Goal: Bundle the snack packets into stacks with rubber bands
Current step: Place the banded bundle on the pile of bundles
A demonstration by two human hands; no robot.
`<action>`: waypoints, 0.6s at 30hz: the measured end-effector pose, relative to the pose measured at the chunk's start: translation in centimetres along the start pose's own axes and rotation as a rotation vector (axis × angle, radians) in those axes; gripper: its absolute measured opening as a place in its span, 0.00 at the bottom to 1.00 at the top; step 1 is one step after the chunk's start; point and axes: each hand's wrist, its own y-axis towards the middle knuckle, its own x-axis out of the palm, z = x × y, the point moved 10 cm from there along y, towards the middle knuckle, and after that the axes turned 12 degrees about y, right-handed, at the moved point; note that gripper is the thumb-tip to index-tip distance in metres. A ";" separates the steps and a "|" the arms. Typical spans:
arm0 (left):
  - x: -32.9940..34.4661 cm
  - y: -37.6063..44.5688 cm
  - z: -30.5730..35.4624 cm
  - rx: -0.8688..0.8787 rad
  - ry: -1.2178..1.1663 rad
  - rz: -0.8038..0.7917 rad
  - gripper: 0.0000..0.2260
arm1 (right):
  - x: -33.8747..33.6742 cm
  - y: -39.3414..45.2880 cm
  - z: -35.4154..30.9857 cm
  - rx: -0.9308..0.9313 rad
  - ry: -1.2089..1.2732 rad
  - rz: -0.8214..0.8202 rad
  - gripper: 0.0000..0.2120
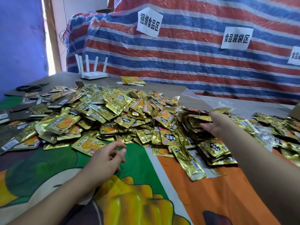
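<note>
Fingers loosely curled, the left hand holds nothing; right hand lies open — perhaps touching the uncountable packets.

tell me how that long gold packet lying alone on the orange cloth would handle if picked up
The long gold packet looks thin and flat, so probably light and bendy. Its glossy foil may be slippery. Lying flat on the cloth, it shouldn't roll.

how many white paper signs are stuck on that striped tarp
3. One paper sign is upper centre on the striped tarp, a second sign sits to its right, and a third sign is cut off at the right edge. More may lie out of frame.
</note>
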 end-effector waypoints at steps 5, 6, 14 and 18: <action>-0.5 0.0 0.6 0.033 0.064 0.034 0.05 | 0.2 -4.3 0.3 -0.088 0.106 -0.114 0.17; -0.7 0.0 0.6 0.036 0.082 0.049 0.05 | 0.6 -5.4 0.4 -0.159 0.010 -0.153 0.11; -4.6 0.9 -0.4 0.016 0.656 0.245 0.12 | 10.6 -14.7 7.5 -0.769 -1.120 -0.681 0.06; -5.1 1.5 -2.8 -0.127 0.900 0.096 0.30 | 14.7 -17.0 12.0 -0.898 -1.358 -0.850 0.11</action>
